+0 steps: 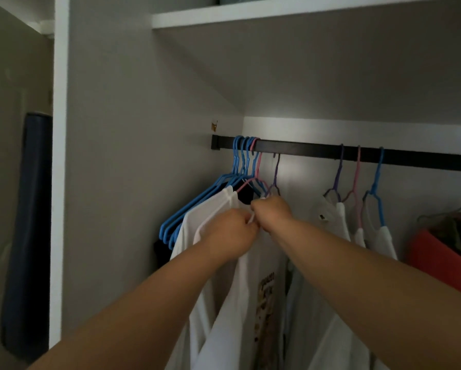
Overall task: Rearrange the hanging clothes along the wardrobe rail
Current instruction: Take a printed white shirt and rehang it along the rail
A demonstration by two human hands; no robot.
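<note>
Head view, dim light: white printed shirt (pixel 253 284) hangs just right of the bunch at the left end of the black wardrobe rail (pixel 317 152), on a purple hanger (pixel 276 180) whose hook sits beside the pink one (pixel 258 166). Both hands meet at its collar. Left hand (pixel 230 231) has fingers curled, pinching a fold of white fabric at the neckline; right hand (pixel 273 212) is closed round the base of the purple hanger's neck, touching the left hand's fingertips. Exactly how much cloth each holds cannot be told, knuckles hide it. Left of them, several blue hangers (pixel 240 161) crowd against the rail's end bracket, carrying white garments (pixel 197 231). Toward the rail's right end, well apart, three more hangers stand spaced: purple (pixel 338 169), pink (pixel 357 177), blue (pixel 377 180), each with a white top. A red container (pixel 437 260) with loose hangers sits at the far right; white shelf (pixel 277 14) above. Judgement: step in hand is seating the shirt on its hanger before sliding it along. Best done by keeping the right hand firm on the hanger neck so the hook stays on the rail, while the left eases the collar square over the shoulder. Then lift the hook slightly rather than dragging, since the neighbouring pink hook could snag and travel with it.
</note>
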